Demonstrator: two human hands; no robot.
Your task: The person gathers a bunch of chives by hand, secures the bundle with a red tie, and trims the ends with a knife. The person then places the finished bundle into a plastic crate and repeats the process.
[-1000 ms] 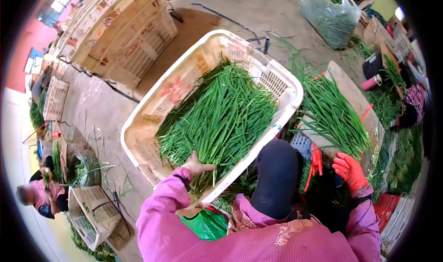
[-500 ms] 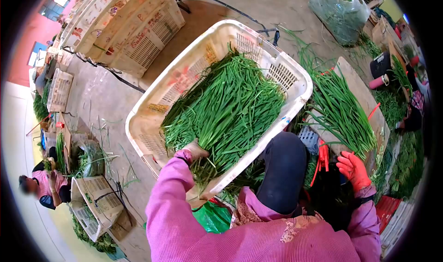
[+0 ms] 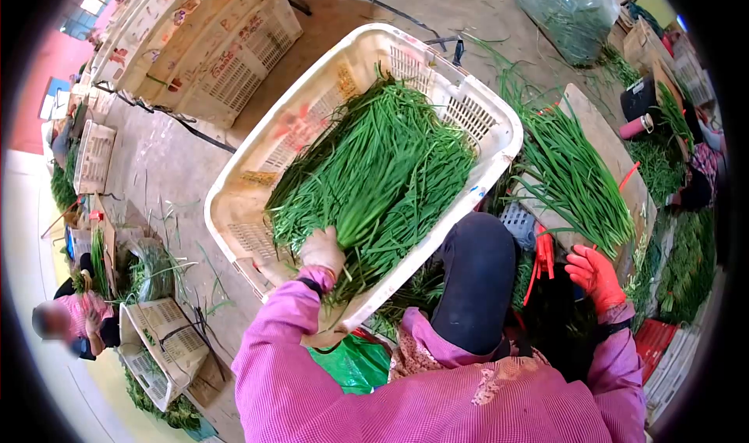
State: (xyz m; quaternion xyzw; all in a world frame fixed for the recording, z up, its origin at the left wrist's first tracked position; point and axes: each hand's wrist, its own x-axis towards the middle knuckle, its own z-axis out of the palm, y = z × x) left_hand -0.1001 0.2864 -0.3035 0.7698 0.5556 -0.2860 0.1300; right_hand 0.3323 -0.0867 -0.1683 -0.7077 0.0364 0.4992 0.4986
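Observation:
My left hand point(image 3: 322, 250), in a pale glove, is closed round the stem ends of a bunch of garlic chives point(image 3: 363, 213) inside a large white plastic crate point(image 3: 224, 203). The bunch lies over more long green chives that fill much of the crate. Its leafy ends point up and away from me. My right hand point(image 3: 594, 278), in a red glove, is open with its fingers partly bent. It is just below a second pile of chives point(image 3: 579, 179) on a wooden board point(image 3: 636, 201), and I see nothing in it.
Red strips point(image 3: 544, 254) hang by my knee point(image 3: 474, 287). Stacked crates point(image 3: 203, 53) stand at the upper left, and a clear bag of greens point(image 3: 568, 18) at the upper right. A green bag point(image 3: 355, 365) lies under the crate. Another person point(image 3: 92, 318) is at far left.
My left hand has turned and shifted slightly up over the stem ends, still gripping the bunch. The whole view has shifted a little. My right hand stays by the board.

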